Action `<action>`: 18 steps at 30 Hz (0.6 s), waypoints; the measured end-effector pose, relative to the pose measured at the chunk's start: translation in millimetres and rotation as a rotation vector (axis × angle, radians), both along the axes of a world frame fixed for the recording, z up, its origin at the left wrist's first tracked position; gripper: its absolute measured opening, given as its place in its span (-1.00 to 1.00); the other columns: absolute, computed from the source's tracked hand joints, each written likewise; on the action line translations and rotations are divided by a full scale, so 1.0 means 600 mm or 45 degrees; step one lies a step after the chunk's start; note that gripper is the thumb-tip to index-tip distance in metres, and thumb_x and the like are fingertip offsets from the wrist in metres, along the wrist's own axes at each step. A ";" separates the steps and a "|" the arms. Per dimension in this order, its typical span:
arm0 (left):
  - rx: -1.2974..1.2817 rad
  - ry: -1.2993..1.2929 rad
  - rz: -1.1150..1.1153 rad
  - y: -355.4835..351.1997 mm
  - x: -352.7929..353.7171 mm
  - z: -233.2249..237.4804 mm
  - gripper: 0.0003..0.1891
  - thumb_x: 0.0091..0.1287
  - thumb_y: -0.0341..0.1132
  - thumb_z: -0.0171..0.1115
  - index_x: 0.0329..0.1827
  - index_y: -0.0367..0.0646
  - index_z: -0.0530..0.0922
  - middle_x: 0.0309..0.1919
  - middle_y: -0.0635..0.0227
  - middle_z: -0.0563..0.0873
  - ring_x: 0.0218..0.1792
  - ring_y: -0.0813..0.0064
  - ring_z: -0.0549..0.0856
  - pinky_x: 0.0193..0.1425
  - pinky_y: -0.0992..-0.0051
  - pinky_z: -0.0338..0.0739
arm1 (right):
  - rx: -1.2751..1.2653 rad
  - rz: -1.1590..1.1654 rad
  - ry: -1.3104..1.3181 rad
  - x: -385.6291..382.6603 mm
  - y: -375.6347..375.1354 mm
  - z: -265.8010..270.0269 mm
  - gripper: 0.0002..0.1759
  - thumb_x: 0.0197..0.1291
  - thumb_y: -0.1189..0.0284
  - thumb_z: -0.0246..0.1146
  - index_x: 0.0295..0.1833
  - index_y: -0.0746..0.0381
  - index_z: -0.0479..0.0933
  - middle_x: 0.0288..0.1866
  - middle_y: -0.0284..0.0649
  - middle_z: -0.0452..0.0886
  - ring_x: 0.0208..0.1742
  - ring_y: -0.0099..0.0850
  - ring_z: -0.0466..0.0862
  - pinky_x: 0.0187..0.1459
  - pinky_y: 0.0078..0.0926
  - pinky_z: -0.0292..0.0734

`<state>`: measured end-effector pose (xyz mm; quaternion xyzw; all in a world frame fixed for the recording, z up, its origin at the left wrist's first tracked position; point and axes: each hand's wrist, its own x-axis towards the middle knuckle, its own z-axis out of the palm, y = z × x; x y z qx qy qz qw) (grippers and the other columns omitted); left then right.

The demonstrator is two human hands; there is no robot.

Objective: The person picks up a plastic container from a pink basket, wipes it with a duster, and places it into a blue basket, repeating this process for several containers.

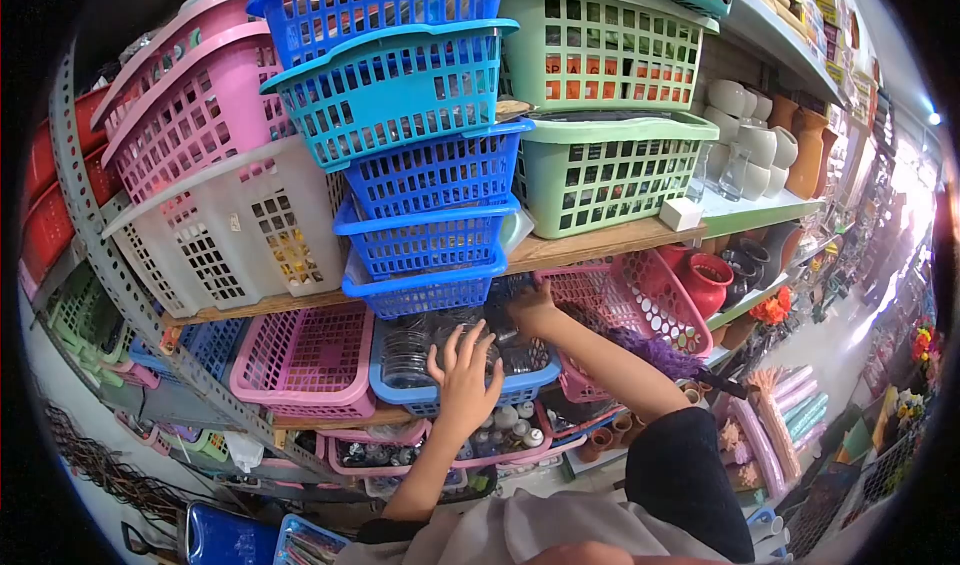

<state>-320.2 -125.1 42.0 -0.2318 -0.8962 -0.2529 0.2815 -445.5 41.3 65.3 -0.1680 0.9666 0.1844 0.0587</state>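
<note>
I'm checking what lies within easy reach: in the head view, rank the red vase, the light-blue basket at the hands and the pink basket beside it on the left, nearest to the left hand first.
From the left hand:
1. Light-blue basket, right at the hand
2. Pink basket, to the left
3. Red vase, far right
</note>
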 end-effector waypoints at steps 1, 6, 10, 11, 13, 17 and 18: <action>0.043 0.004 0.007 0.000 0.001 0.003 -0.63 0.31 -0.24 0.14 0.16 -0.09 0.49 0.36 0.36 0.37 0.42 0.19 0.21 0.43 -0.08 -0.22 | -0.001 -0.006 -0.004 0.005 0.006 -0.001 -0.31 -0.04 0.12 0.41 0.25 0.10 0.49 0.21 -0.17 0.57 0.36 -0.18 0.40 0.25 0.36 0.08; 0.235 0.098 -0.027 -0.005 0.014 0.009 -0.63 0.26 -0.32 0.18 0.15 -0.09 0.47 0.35 0.31 0.38 0.41 0.15 0.22 0.42 0.04 -0.14 | -0.389 0.096 0.256 0.091 0.043 0.034 -0.43 -0.01 0.07 0.38 0.10 0.12 0.53 0.12 -0.19 0.57 0.24 -0.11 0.47 0.11 0.28 0.29; 0.319 0.128 -0.150 -0.002 0.061 0.014 -0.64 0.20 -0.28 0.18 0.08 -0.07 0.53 0.24 0.35 0.49 0.33 0.22 0.32 0.36 0.10 -0.06 | -0.699 0.102 0.353 0.234 0.069 0.051 -0.52 0.11 0.07 0.28 0.07 0.11 0.55 0.00 -0.14 0.58 0.17 -0.18 0.50 0.09 0.15 0.28; 0.323 0.127 -0.198 0.001 0.072 0.008 -0.64 0.20 -0.28 0.18 0.08 -0.07 0.53 0.24 0.35 0.49 0.33 0.22 0.32 0.36 0.10 -0.06 | -0.761 0.115 0.402 0.270 0.076 0.042 -0.54 0.13 0.07 0.27 0.06 0.11 0.55 -0.01 -0.15 0.57 0.16 -0.19 0.50 0.06 0.11 0.29; 0.404 0.086 -0.400 0.007 0.096 -0.010 -0.68 0.19 -0.28 0.19 0.02 -0.05 0.55 0.14 0.38 0.57 0.26 0.25 0.40 0.34 0.15 -0.02 | -0.929 0.070 0.447 0.352 0.078 0.037 -0.55 0.17 0.09 0.25 0.09 0.11 0.55 0.02 -0.16 0.57 0.17 -0.21 0.50 0.10 0.06 0.28; 0.415 -0.030 -0.796 0.031 0.160 -0.026 -0.79 0.22 -0.35 0.15 -0.09 -0.11 0.55 -0.04 0.36 0.66 0.10 0.27 0.53 0.25 0.24 0.11 | -1.254 -0.217 0.295 0.513 0.068 0.006 -0.53 0.19 0.19 0.26 0.17 0.15 0.49 0.11 -0.17 0.54 0.20 -0.20 0.48 0.23 -0.10 0.22; 0.429 -0.115 -0.895 0.036 0.171 -0.039 -0.76 0.19 -0.37 0.18 -0.07 -0.09 0.56 -0.04 0.38 0.65 0.11 0.29 0.53 0.24 0.24 0.10 | -1.247 -0.306 0.322 0.549 0.066 -0.011 -0.54 0.21 0.18 0.25 0.17 0.14 0.49 0.12 -0.18 0.54 0.20 -0.21 0.48 0.22 -0.12 0.23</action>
